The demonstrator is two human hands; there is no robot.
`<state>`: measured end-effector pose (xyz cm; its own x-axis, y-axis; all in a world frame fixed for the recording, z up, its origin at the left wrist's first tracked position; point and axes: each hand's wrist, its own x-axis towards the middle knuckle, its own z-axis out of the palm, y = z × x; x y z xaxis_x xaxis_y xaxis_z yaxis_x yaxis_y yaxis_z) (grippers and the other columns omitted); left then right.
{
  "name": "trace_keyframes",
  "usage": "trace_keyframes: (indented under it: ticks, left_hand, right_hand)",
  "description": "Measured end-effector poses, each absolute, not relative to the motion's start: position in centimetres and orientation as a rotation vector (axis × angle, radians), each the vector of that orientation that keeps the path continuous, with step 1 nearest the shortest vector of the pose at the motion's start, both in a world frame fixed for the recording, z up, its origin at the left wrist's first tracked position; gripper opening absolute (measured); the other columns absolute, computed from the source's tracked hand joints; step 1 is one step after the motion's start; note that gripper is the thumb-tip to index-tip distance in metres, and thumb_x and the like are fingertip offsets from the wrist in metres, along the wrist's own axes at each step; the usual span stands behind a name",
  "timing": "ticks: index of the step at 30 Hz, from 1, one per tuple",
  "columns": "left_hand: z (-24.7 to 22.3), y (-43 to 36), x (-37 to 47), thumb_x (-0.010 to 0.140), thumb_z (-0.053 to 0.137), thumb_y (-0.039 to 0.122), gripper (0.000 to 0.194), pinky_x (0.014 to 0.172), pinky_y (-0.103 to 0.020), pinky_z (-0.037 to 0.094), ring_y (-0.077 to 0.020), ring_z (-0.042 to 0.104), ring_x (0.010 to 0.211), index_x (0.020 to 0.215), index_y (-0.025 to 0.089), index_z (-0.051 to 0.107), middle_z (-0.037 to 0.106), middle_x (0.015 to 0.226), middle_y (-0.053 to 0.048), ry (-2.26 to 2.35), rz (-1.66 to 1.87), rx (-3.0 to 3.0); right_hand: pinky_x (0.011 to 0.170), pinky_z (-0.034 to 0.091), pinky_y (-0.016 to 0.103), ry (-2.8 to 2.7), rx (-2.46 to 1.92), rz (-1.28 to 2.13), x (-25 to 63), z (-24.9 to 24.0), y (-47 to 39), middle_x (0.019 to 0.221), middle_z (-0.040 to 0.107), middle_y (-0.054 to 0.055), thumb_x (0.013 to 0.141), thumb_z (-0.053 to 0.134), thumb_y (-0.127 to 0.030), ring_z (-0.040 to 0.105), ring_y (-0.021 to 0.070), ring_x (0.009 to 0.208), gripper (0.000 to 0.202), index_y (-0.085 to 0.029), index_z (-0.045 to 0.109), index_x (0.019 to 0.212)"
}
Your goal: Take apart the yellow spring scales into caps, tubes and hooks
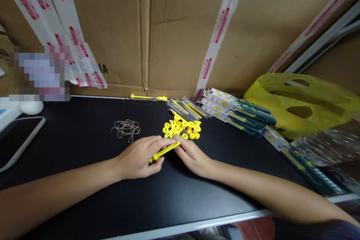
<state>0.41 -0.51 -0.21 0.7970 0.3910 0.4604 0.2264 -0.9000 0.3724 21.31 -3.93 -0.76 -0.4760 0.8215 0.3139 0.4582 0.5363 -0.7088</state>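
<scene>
My left hand (143,156) is closed around a slim yellow plastic tube (165,151), which slants up to the right with a wider collar at its lower end. Close to the tube's upper end, my right hand (194,157) has its fingers curled together at the near edge of a pile of small yellow plastic parts (184,124). Its fingertips are partly hidden, so whatever they hold cannot be made out. Rings, caps and flat pieces make up the pile, with dark coil springs (184,132) among them. Left of the pile lies a tangle of bent wire hooks (126,128).
Behind the pile lie clear tubes with yellow strips (189,108) and a yellow hooked tool (140,96). Printed boxes (239,110) and a yellow plastic bag (298,103) stand at right. A phone (19,138) rests at left on the black table (180,198). Cardboard (180,26) rises behind.
</scene>
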Motion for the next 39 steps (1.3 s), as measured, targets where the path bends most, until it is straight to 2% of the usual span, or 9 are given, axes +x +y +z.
trace_keyframes:
  ticks: [7, 12, 16, 21, 23, 25, 29, 33, 39]
  left_hand:
    - [-0.39, -0.18, 0.44, 0.080, 0.038, 0.008, 0.046, 0.071, -0.022, 0.046, -0.0107, 0.057, 0.074, 0.123, 0.021, 0.041, 0.057, 0.087, 0.001, 0.738, 0.839, 2.568]
    - [-0.34, -0.09, 0.49, 0.081, 0.036, 0.010, 0.034, 0.064, -0.021, 0.045, -0.0106, 0.057, 0.067, 0.112, 0.020, 0.045, 0.058, 0.083, 0.001, 0.799, 0.814, 2.589]
    - [-0.26, -0.06, 0.55, 0.081, 0.035, 0.009, 0.024, 0.063, -0.023, 0.044, -0.0129, 0.057, 0.070, 0.099, 0.019, 0.047, 0.059, 0.081, 0.000, 0.809, 0.761, 2.647]
    - [-0.13, -0.16, 0.65, 0.080, 0.033, 0.007, 0.023, 0.065, -0.024, 0.043, -0.0139, 0.057, 0.069, 0.091, 0.019, 0.051, 0.059, 0.076, 0.000, 0.752, 0.688, 2.816]
    - [-0.20, -0.24, 0.68, 0.086, 0.035, 0.013, 0.019, 0.065, -0.024, 0.043, -0.0138, 0.059, 0.069, 0.092, 0.019, 0.051, 0.060, 0.076, 0.001, 0.696, 0.668, 2.871]
    - [-0.36, -0.30, 0.67, 0.091, 0.039, 0.027, 0.016, 0.065, -0.024, 0.043, -0.0144, 0.060, 0.071, 0.095, 0.019, 0.052, 0.062, 0.078, 0.001, 0.626, 0.634, 2.928]
    - [-0.72, -0.39, 0.54, 0.089, 0.044, 0.051, 0.034, 0.060, -0.025, 0.041, -0.0146, 0.060, 0.067, 0.094, 0.019, 0.052, 0.061, 0.075, 0.002, 0.558, 0.624, 3.033]
    - [-0.84, -0.58, 0.41, 0.086, 0.046, 0.058, 0.040, 0.055, -0.026, 0.037, -0.0142, 0.059, 0.061, 0.090, 0.019, 0.053, 0.059, 0.071, 0.002, 0.533, 0.657, 3.172]
    - [-0.79, -0.83, 0.42, 0.085, 0.043, 0.063, 0.045, 0.049, -0.026, 0.030, -0.0137, 0.055, 0.055, 0.086, 0.018, 0.052, 0.056, 0.065, 0.002, 0.539, 0.731, 3.301]
  right_hand:
    - [0.058, 0.033, 0.022, -2.038, -1.050, 0.851, 21.52, -1.10, -3.73, 0.067, 0.038, -0.003, 0.094, 0.043, -0.033, 0.037, 0.0100, 0.061, 0.024, -0.019, 0.039, 0.075]
    - [0.054, 0.031, 0.021, -2.030, -1.063, 0.906, 21.44, -1.29, -3.96, 0.066, 0.041, -0.004, 0.091, 0.048, -0.034, 0.037, 0.0091, 0.058, 0.023, -0.019, 0.041, 0.077]
    - [0.054, 0.033, 0.020, -2.069, -1.031, 0.928, 21.42, -1.38, -4.07, 0.067, 0.044, -0.004, 0.090, 0.051, -0.031, 0.039, 0.0082, 0.057, 0.020, -0.018, 0.043, 0.077]
    - [0.054, 0.033, 0.020, -2.158, -1.062, 0.837, 21.58, -1.31, -4.02, 0.066, 0.043, -0.004, 0.091, 0.048, -0.030, 0.039, 0.0088, 0.057, 0.021, -0.018, 0.044, 0.075]
    - [0.055, 0.033, 0.021, -2.206, -1.063, 0.797, 21.65, -1.17, -4.01, 0.066, 0.044, -0.003, 0.092, 0.047, -0.031, 0.040, 0.0090, 0.058, 0.021, -0.018, 0.045, 0.075]
    - [0.056, 0.034, 0.021, -2.253, -1.047, 0.772, 21.70, -0.99, -4.03, 0.066, 0.045, -0.003, 0.093, 0.045, -0.031, 0.041, 0.0091, 0.059, 0.023, -0.018, 0.045, 0.074]
    - [0.057, 0.034, 0.021, -2.272, -1.033, 0.794, 21.72, -0.77, -4.12, 0.068, 0.049, -0.002, 0.094, 0.044, -0.032, 0.044, 0.0094, 0.059, 0.023, -0.018, 0.046, 0.076]
    - [0.056, 0.034, 0.021, -2.218, -1.010, 0.864, 21.64, -0.74, -4.22, 0.068, 0.049, -0.003, 0.093, 0.047, -0.034, 0.043, 0.0089, 0.058, 0.021, -0.018, 0.047, 0.080]
    - [0.055, 0.034, 0.021, -2.086, -0.975, 1.070, 21.30, -0.53, -4.36, 0.061, 0.047, -0.004, 0.093, 0.046, -0.039, 0.041, 0.0087, 0.056, 0.027, -0.017, 0.046, 0.077]
